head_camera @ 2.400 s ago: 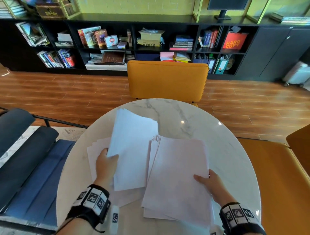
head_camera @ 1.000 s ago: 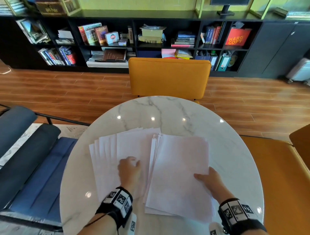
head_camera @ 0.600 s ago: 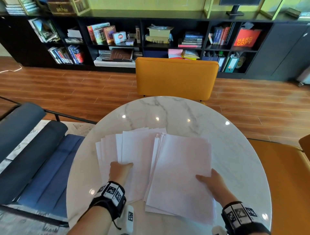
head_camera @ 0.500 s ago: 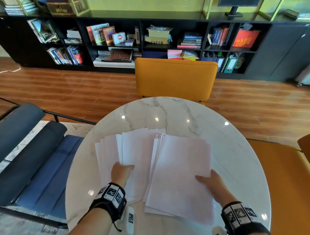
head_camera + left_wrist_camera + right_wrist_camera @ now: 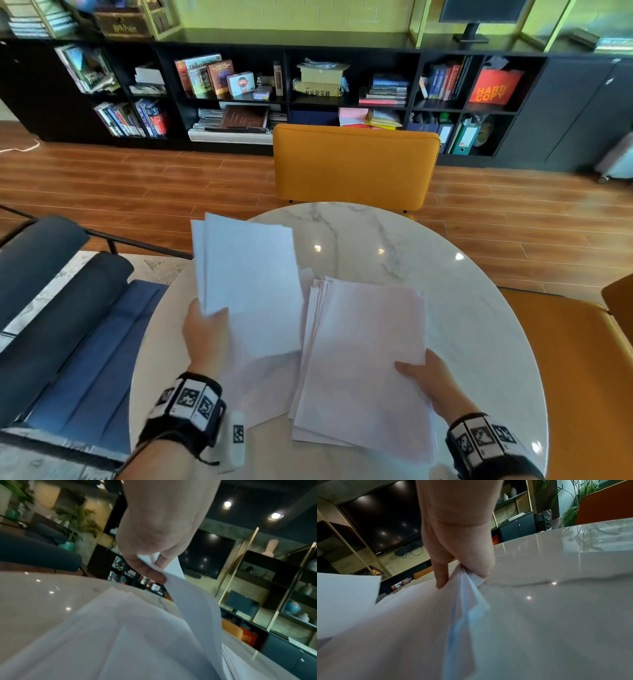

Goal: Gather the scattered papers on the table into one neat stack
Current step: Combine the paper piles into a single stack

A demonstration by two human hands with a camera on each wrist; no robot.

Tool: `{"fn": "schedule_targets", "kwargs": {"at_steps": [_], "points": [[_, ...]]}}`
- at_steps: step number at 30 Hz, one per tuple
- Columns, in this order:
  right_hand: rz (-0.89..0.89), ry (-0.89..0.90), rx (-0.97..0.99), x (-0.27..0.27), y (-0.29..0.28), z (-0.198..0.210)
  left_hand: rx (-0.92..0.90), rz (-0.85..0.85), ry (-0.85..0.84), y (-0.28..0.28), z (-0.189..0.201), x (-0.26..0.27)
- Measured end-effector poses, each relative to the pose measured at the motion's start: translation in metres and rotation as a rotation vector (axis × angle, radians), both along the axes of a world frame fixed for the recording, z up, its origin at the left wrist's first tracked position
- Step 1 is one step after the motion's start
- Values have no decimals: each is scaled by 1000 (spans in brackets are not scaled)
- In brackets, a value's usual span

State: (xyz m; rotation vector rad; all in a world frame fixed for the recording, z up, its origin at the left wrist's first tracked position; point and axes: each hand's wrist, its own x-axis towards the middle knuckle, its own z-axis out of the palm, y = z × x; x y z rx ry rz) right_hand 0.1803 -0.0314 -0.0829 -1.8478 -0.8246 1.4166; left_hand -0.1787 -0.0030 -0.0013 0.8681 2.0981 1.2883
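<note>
Left hand (image 5: 205, 334) pinches a few sheets (image 5: 250, 284) by their near left corner, thumb on top, lifted and tilted up over the table (image 5: 479, 308). Right hand (image 5: 428, 380) clamps the stack (image 5: 363, 359) at its right edge, thumb over, fingers under; the stack lies on the table just right of the sheets. Paper's light and floppy, so I'd guess it sags and slides. Probably best held along an edge, then squared.
</note>
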Motion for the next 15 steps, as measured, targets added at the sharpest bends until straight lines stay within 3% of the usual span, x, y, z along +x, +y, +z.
{"fn": "schedule_targets", "kwargs": {"at_steps": [7, 11, 15], "points": [[11, 11, 14, 1, 0, -2, 177, 189, -161, 6, 33, -13], [4, 10, 1, -1, 2, 3, 17, -80, -203, -1, 20, 21], [-67, 46, -48, -4, 3, 18, -161, -319, -284, -15, -19, 64]]}}
